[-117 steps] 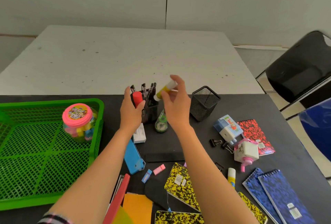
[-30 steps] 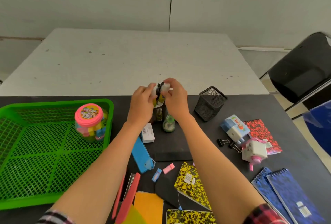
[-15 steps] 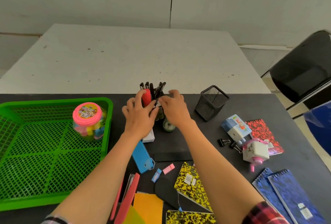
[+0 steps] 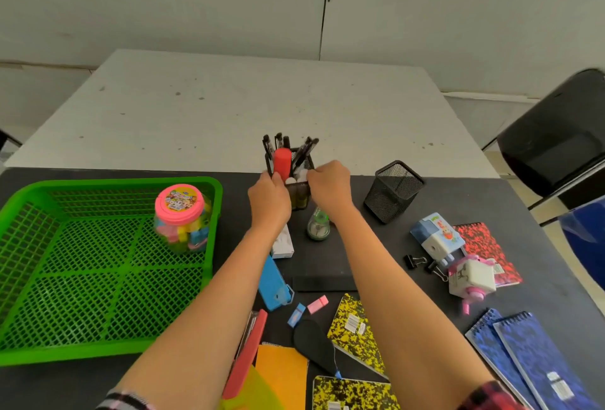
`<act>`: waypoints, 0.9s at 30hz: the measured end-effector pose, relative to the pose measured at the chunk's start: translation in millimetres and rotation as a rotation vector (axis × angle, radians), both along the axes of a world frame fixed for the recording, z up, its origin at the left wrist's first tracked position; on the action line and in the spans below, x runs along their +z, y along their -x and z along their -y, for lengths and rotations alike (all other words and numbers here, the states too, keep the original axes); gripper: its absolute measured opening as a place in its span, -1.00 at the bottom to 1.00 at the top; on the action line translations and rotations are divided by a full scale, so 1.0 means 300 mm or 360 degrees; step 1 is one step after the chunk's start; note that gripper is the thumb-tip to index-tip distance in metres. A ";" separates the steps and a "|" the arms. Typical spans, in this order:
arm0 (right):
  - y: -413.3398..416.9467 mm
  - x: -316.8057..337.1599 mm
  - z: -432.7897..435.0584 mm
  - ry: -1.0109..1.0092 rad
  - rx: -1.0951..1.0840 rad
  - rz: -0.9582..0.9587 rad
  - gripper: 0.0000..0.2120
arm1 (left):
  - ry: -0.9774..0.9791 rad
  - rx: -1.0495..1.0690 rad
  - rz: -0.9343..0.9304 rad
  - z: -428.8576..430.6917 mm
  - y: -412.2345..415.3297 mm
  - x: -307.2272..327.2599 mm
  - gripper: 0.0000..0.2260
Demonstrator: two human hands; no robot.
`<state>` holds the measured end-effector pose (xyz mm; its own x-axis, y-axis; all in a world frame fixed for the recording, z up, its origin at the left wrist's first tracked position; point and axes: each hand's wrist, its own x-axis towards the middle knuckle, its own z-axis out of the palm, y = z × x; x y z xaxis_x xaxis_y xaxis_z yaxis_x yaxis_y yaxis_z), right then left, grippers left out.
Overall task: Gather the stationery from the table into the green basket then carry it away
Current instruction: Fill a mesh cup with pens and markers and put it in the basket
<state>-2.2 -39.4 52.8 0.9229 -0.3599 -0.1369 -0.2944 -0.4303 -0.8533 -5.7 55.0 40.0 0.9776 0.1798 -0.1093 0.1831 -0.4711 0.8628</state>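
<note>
The green basket [image 4: 98, 278] sits at the left on the black mat, with a pink-lidded jar of erasers [image 4: 181, 218] inside its far right corner. A black mesh pen holder [image 4: 299, 195] full of black pens and a red marker [image 4: 282, 162] stands at the mat's far edge. My left hand [image 4: 270, 198] grips its left side and my right hand [image 4: 329, 188] grips its right side. The holder rests on the mat between them.
An empty mesh cup [image 4: 391, 192] stands to the right. Green tape dispenser [image 4: 318, 228], white box [image 4: 283, 242], blue case [image 4: 273, 283], small erasers [image 4: 317, 304], binder clips [image 4: 414, 260], sharpeners [image 4: 471, 278], and notebooks [image 4: 357, 334] lie around. A black chair [image 4: 556, 144] is at right.
My right hand put a glue stick into the pen holder. Both hands then dropped from the holder's top and closed on its sides.
</note>
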 end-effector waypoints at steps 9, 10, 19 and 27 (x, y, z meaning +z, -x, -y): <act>0.046 0.288 -0.329 0.0045 0.0088 0.0332 -0.62 | -0.0048 0.0246 0.0358 -0.336 0.011 0.290 -0.71; 0.046 0.297 -0.387 0.0009 0.0094 0.0328 -0.64 | -0.0052 0.0269 0.0349 -0.393 0.013 0.304 -0.71; 0.045 0.169 -0.814 -0.0047 0.0269 0.0089 -0.74 | -0.0093 0.0470 0.0118 -0.818 0.015 0.213 -0.72; 0.077 -0.006 -0.936 0.0204 0.0338 -0.0128 -0.73 | 0.0417 0.0571 -0.0287 -0.911 -0.013 -0.018 -0.78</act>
